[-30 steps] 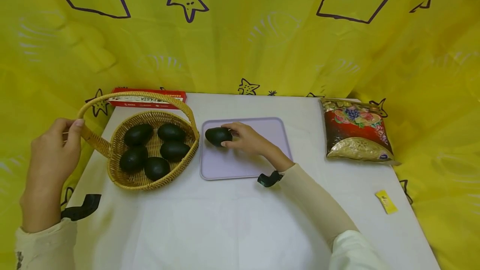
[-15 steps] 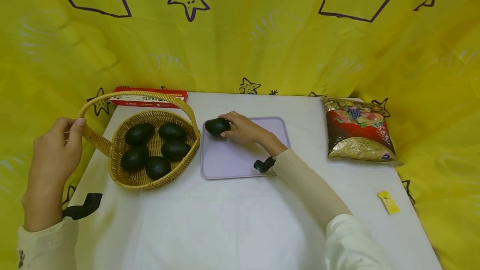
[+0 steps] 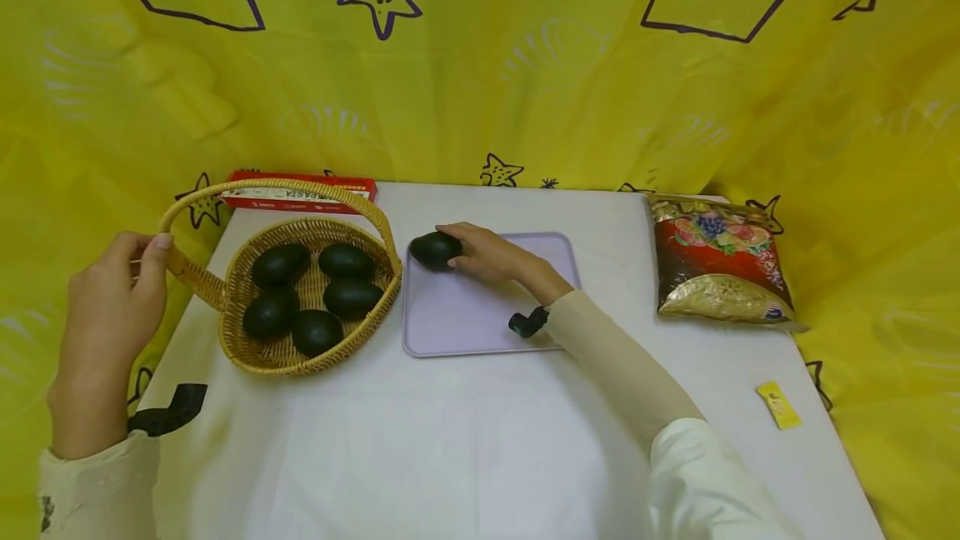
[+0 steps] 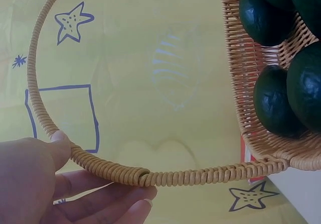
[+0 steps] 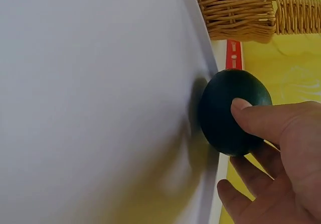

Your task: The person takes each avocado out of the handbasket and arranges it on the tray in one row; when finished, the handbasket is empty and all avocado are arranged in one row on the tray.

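My right hand (image 3: 454, 248) grips a dark green avocado (image 3: 427, 249) at the far left corner of the lilac tray (image 3: 480, 319). In the right wrist view its thumb (image 5: 253, 117) presses on the avocado (image 5: 223, 108), which touches the tray surface (image 5: 90, 93). My left hand (image 3: 146, 255) pinches the looped handle (image 3: 277, 187) of a wicker basket (image 3: 273, 367) at the table's left. The left wrist view shows the thumb on top of the handle (image 4: 115, 173) and the fingers (image 4: 100, 205) beneath it. Several avocados (image 3: 351, 297) lie in the basket.
A red pasta box (image 3: 300, 193) lies behind the basket at the table's back edge. A red and gold snack bag (image 3: 712, 261) sits at the right, with a small yellow packet (image 3: 778, 405) nearer the front right. Yellow cloth surrounds the white table (image 3: 450, 457).
My right hand has carried the avocado from the tray's left middle toward its far left corner. The left hand has stayed on the basket handle.
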`<state>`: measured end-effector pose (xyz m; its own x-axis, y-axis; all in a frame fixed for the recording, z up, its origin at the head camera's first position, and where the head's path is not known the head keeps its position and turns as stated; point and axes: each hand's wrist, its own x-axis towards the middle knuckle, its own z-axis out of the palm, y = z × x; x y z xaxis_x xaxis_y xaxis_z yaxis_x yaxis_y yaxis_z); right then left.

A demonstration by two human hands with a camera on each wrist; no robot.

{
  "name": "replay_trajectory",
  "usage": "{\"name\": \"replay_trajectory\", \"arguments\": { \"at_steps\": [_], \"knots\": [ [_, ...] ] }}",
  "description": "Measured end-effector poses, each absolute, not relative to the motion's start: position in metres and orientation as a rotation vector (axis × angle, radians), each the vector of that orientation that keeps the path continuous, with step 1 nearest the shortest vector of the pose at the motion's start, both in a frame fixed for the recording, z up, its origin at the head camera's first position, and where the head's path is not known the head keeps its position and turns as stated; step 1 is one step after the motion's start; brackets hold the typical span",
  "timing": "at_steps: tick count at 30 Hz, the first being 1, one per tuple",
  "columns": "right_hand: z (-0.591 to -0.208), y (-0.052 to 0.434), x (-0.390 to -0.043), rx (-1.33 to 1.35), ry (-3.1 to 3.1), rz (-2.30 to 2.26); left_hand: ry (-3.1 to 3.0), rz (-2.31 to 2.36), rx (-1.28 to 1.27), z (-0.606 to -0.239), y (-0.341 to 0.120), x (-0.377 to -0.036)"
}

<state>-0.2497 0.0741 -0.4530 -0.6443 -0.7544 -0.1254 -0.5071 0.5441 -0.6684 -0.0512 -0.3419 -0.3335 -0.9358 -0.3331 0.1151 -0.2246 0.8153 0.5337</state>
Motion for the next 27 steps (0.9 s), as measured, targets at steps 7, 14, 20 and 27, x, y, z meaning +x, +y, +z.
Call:
{"name": "replay_trajectory", "arguments": {
  "at_steps": [7, 14, 20, 27],
  "knots": [
    [-0.453, 0.075, -0.251, -1.066, 2.375, -0.819, -2.795, -0.784, 0.435, -0.333, -0.342, -0.052],
    [-0.455, 0.075, -0.249, -1.085, 2.38, -0.829, -2.794, -0.791, 0.448, -0.333, -0.341, -0.051],
    [-0.453, 0.074, -0.244, -1.03, 2.385, -0.842, -2.789, -0.798, 0.451, -0.334, -0.341, -0.051],
    [-0.441, 0.071, -0.234, -1.033, 2.42, -0.834, -2.784, -0.81, 0.446, -0.334, -0.341, -0.051]
  ]
}}
